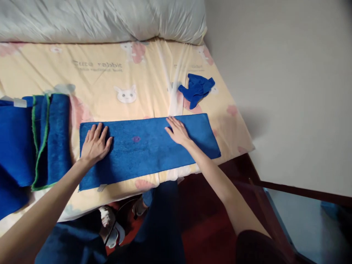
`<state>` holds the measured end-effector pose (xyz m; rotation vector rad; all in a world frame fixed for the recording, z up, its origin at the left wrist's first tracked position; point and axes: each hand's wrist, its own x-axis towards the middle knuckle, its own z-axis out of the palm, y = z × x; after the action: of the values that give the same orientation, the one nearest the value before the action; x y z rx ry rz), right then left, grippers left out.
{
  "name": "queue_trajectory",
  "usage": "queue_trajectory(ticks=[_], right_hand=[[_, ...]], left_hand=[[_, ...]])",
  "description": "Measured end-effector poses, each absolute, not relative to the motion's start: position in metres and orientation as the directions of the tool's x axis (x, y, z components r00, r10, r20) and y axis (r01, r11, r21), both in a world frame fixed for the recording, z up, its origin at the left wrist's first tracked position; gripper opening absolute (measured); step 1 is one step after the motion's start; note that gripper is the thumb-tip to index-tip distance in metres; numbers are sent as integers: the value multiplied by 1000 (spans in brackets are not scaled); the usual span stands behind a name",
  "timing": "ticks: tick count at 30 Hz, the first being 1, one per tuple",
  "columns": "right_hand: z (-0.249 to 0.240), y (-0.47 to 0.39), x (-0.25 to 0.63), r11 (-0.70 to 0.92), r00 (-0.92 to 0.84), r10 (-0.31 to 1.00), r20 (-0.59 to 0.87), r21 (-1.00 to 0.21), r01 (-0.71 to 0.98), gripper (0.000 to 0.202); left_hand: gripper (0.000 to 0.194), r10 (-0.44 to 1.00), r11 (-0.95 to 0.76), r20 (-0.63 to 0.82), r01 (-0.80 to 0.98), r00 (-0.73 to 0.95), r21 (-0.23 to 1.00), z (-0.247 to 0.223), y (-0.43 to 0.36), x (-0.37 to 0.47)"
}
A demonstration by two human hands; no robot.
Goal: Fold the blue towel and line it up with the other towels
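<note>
A long blue towel (143,154), folded into a strip, lies flat along the front of the bed. It has a small purple mark left of its middle and a white tag at its lower left edge. On its left end rests my left hand (96,145), palm down with fingers spread. My right hand (178,131) lies flat near the towel's upper edge, right of the middle, fingers stretched out. Neither hand grips the cloth.
Folded blue towels with green edging (59,135) lie at the left. A crumpled blue cloth (197,90) sits at the upper right of the rabbit-print sheet (96,84). Behind is a pale quilt roll (110,20); a wall (288,91) stands at the right.
</note>
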<state>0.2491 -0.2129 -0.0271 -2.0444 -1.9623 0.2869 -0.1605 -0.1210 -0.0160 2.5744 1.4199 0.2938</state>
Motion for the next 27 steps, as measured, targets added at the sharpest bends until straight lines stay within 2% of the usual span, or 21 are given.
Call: queue_trajectory(ticks=[2,4,6,8,11,15,17,20,23,25,27], right_hand=[[-37,-221,257,-36,34,999,-11,-323,946,61],[-45,-228,294,-219,215,976,-41,-258,941,66],[-49,-234,344,-446,439,895,-82,-180,877,69],[-48,-239,388,-563,547,825,-143,-131,816,71],[-42,-251,409,-588,568,805,-174,-102,802,73],[-40,-309,367,-437,441,896,47,-75,896,72],[-45,-352,349,-379,385,922,38,-102,920,71],[-52,-406,349,-523,524,851,-30,-120,844,71],[-48,-425,356,-662,656,750,-89,-118,741,71],[-39,-424,344,-703,704,708,-51,-150,695,70],[-30,-420,311,-703,736,673,69,-250,666,68]], left_hand=[[73,893,-443,51,853,447,276,-26,-122,-165],[76,918,-391,54,876,392,281,-33,-117,-171],[77,934,-356,82,886,348,295,-37,-111,-176],[79,942,-336,102,886,320,319,-38,-105,-177],[78,946,-324,98,883,309,340,-34,-105,-173],[72,919,-393,134,868,370,303,-23,-140,-172],[69,882,-470,131,836,452,282,-20,-175,-179],[69,857,-512,116,807,501,296,-23,-237,-200],[69,908,-419,155,853,389,310,-31,-285,-224],[70,935,-350,173,879,308,323,-35,-307,-237],[70,944,-323,183,885,274,336,-37,-324,-247]])
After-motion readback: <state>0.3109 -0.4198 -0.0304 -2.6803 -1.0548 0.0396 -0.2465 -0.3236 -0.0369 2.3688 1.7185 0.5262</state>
